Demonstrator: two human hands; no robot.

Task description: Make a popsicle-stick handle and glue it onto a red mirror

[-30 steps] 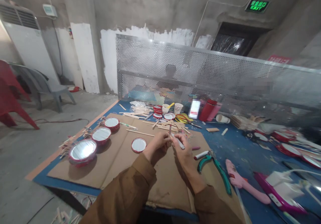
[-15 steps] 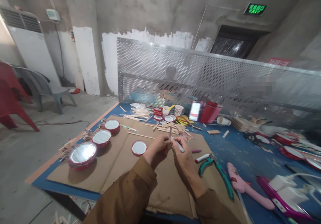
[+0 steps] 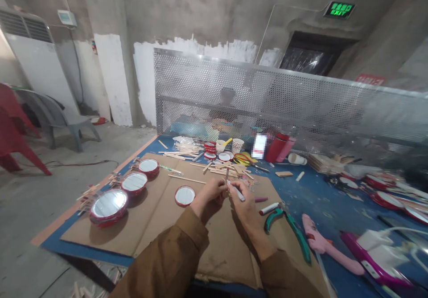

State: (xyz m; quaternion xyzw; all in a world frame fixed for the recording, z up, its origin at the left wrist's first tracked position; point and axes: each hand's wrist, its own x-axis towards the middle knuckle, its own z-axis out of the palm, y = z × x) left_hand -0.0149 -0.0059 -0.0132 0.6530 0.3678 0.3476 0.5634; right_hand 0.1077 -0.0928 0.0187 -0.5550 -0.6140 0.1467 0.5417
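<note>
Over the middle of the brown cardboard sheet (image 3: 160, 226), my two hands are close together. My left hand (image 3: 211, 194) pinches a small brown stick (image 3: 228, 173) that points up past the fingertips. In my right hand (image 3: 244, 205) is a white marker (image 3: 240, 194), its front end against or very near the stick; fingers hide the exact contact. A round red-rimmed piece with a white face (image 3: 185, 195) lies just left of my left hand. To the right of my right hand are a purple pen (image 3: 261, 199) and another white marker (image 3: 269, 209).
Three red-rimmed drum-like pieces (image 3: 109, 205) line the left side. Teal-handled pliers (image 3: 297, 235), a pink glue gun (image 3: 329, 249) and a purple power strip (image 3: 374, 262) lie right. Wooden sticks (image 3: 230, 169), paper cups (image 3: 237, 145) and a red bottle (image 3: 278, 146) stand behind, before a perforated metal screen (image 3: 200, 79).
The view has shifted very slightly. Both hands keep the same hold on the stick and the marker, with hardly any visible movement.
</note>
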